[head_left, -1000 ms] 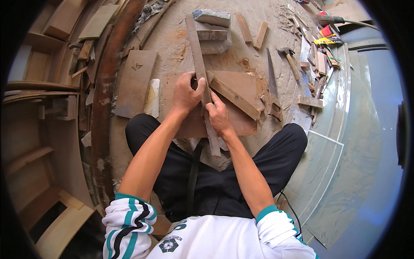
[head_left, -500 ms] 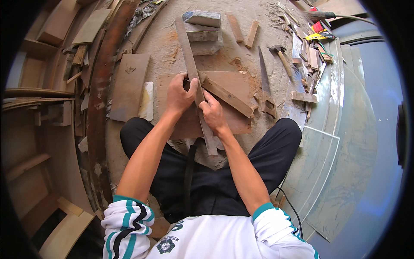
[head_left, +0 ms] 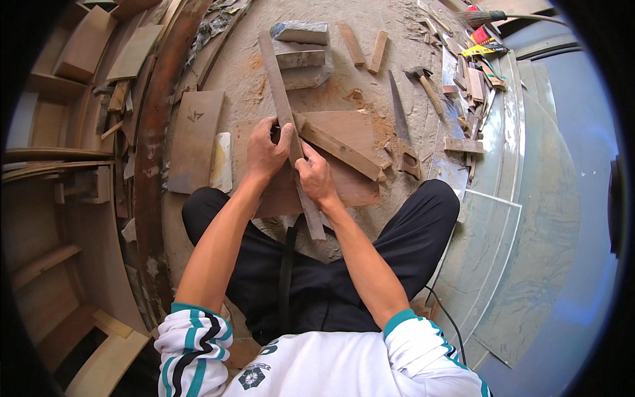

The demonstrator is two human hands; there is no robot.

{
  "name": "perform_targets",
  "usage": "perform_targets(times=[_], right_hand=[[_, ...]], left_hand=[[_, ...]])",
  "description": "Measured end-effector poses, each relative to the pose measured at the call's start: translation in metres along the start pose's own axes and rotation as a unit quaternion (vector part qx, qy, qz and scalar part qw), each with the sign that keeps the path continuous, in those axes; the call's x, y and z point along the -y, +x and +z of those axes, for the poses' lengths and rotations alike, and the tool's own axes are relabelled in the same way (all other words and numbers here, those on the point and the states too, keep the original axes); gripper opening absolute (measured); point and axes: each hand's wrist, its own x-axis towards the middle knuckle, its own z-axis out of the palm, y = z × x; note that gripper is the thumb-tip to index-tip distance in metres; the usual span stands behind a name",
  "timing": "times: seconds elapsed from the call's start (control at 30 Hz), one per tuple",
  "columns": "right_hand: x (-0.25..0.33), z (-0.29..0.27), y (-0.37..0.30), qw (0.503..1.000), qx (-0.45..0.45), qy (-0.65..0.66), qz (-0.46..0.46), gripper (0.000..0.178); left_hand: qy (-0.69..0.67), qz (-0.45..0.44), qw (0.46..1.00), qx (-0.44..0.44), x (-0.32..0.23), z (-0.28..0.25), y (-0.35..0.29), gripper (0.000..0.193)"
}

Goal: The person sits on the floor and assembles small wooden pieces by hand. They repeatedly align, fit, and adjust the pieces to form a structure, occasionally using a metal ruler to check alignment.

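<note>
A long, narrow wooden strip [head_left: 278, 86] runs from the stacked blocks down to between my knees. My left hand [head_left: 268, 147] grips it near its middle, with the thumb on the strip. Just below, on the other side, my right hand [head_left: 315, 173] is closed on the same strip. Under it a thicker wooden batten [head_left: 340, 147] lies aslant, its upper end by my fingers. Beneath both is a flat brown board [head_left: 350, 188] on the floor. The fingertips of both hands are partly hidden by the strip.
Right of the board lie a handsaw [head_left: 401, 122] and a hammer [head_left: 426, 90]. Several wood scraps [head_left: 473, 89] are heaped beyond them, beside glass sheets [head_left: 493, 245]. Wrapped blocks [head_left: 301, 59] stand ahead; two short sticks [head_left: 378, 53] lie nearby. Another board [head_left: 196, 142] is at left.
The whole scene has shifted slightly left in the view. Both hands keep their hold on the strip, which sits at nearly the same slant.
</note>
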Motion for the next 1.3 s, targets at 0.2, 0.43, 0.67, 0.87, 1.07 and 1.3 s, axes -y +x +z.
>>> perform_targets(times=[0.2,0.43,0.67,0.87,1.07,1.3], right_hand=[[0.0031,0.0017,0.0012,1.0,-0.012,-0.022,-0.007,0.055],[0.0016,0.0037,0.0001,1.0,-0.018,-0.012,0.005,0.056],[-0.0046,0.0055,-0.0006,1.0,-0.02,0.001,-0.008,0.057],[-0.0008,0.0051,-0.0025,1.0,-0.015,0.01,0.003,0.055],[0.0024,0.0028,-0.0027,1.0,-0.016,0.005,0.007,0.055],[-0.0007,0.0031,-0.0016,1.0,-0.013,0.004,-0.004,0.055]], left_hand=[[-0.008,-0.006,1.0,0.001,-0.0022,0.0,0.0009,0.029],[0.01,0.019,1.0,-0.005,-0.0035,-0.0005,0.0011,0.029],[0.013,0.004,1.0,0.001,-0.006,-0.0014,-0.0002,0.029],[0.014,0.009,1.0,-0.001,-0.0064,-0.0024,-0.0004,0.028],[0.005,0.012,1.0,-0.001,-0.0068,-0.0019,-0.0004,0.028],[0.015,0.02,1.0,-0.003,-0.0026,-0.0013,-0.0004,0.031]])
